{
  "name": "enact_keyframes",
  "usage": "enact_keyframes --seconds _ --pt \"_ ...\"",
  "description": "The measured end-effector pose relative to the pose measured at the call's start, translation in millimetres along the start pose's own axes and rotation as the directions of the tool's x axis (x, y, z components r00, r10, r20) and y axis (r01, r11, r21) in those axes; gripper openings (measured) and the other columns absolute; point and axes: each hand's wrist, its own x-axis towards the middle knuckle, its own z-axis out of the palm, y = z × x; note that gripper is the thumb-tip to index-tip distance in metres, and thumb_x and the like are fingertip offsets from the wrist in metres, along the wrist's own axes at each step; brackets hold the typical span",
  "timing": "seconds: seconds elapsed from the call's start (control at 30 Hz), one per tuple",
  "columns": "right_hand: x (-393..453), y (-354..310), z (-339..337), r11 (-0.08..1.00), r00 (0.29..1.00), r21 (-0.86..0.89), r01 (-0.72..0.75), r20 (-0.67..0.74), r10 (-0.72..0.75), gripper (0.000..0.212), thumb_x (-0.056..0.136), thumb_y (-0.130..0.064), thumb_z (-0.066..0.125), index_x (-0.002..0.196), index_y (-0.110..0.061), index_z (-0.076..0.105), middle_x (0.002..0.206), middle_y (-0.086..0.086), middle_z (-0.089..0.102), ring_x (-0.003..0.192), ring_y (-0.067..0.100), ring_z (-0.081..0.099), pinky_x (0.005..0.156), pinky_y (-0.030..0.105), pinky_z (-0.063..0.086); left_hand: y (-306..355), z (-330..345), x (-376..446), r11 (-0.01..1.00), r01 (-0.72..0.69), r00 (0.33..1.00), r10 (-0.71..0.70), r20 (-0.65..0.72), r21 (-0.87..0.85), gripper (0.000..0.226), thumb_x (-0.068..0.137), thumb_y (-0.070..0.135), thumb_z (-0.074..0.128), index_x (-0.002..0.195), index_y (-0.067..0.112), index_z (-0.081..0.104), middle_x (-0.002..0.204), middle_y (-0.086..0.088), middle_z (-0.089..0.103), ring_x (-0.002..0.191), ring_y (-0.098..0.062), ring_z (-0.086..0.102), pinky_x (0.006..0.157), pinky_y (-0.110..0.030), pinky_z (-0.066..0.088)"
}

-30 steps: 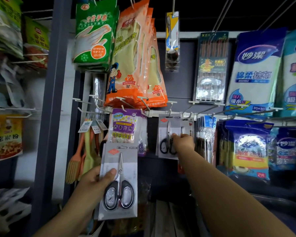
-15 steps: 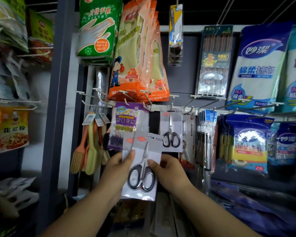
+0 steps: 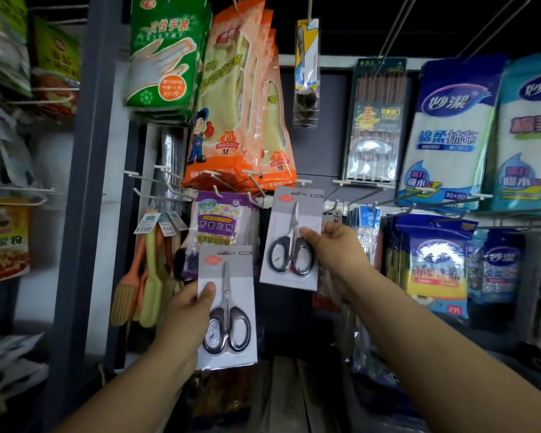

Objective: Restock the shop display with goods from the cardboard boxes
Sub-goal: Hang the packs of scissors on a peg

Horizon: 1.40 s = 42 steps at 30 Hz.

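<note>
The right hand (image 3: 331, 251) pinches a grey-and-white card blister-packed with black-handled scissors (image 3: 291, 242), thumb on the front, lifting its top edge up to the white wire peg (image 3: 264, 200) just above. The left hand (image 3: 191, 310) grips a second grey card with silver-handled scissors (image 3: 227, 307), lower and to the left, thumb across its face. Half a second ago both hands met on a single stack at the middle; now the cards have been split, one to each hand, and the right one has risen to the peg row. That suggests the hanging step is underway, though whether the card's slot is on the peg yet cannot be told. Beyond the right-hand card hang orange rubber-glove packets (image 3: 231, 120); above the left-hand card hangs a purple sachet pack (image 3: 216, 223).
</note>
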Motion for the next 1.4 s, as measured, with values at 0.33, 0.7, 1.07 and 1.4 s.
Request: enact_keyframes --seconds 0.33,0.7,1.07,1.4 --pt "7 -2 5 0.998 0.997 0.027 -0.049 -0.056 0.050 0.014 0.091 -0.014 0.065 0.079 -0.010 0.070 0.085 0.015 0.074 0.079 0.033 0.071 0.078 0.053 0.058 1 -10 -4 1.000 0.007 1.000 -0.007 -0.009 -0.001 0.020 0.098 0.017 0.051 0.088 0.024 0.067 0.100 -0.004 0.071 0.099 -0.026 0.064 0.098 -0.046 0.047" --pt "27 20 0 0.991 0.992 -0.098 -0.095 -0.098 0.085 0.006 0.089 -0.016 0.068 0.086 -0.011 0.067 0.084 0.008 0.071 0.073 0.023 0.068 0.076 0.037 0.058 1 -10 -10 0.999 0.034 0.999 -0.033 -0.006 0.016 0.018 0.097 0.019 0.052 0.088 0.024 0.067 0.098 -0.004 0.072 0.099 -0.028 0.065 0.098 -0.049 0.047" --pt "67 51 15 0.948 0.969 -0.268 -0.172 -0.217 0.115 0.032 0.097 -0.021 0.054 0.122 -0.001 0.056 0.118 0.017 0.063 0.098 0.027 0.059 0.083 0.031 0.045 -1 -17 -8 0.998 0.030 0.999 -0.031 0.009 0.048 0.017 0.097 0.023 0.053 0.095 0.023 0.070 0.093 0.001 0.075 0.097 -0.025 0.068 0.095 -0.048 0.049" --pt "-32 63 30 0.918 0.983 -0.397 0.010 -0.162 -0.081 0.044 0.092 -0.031 0.061 0.129 -0.013 0.044 0.124 0.004 0.046 0.111 0.016 0.050 0.095 0.020 0.042 7 -5 -19 0.998 0.006 0.999 -0.009 0.053 0.064 0.020 0.097 0.021 0.052 0.091 0.024 0.070 0.090 0.002 0.076 0.094 -0.023 0.069 0.093 -0.047 0.051"
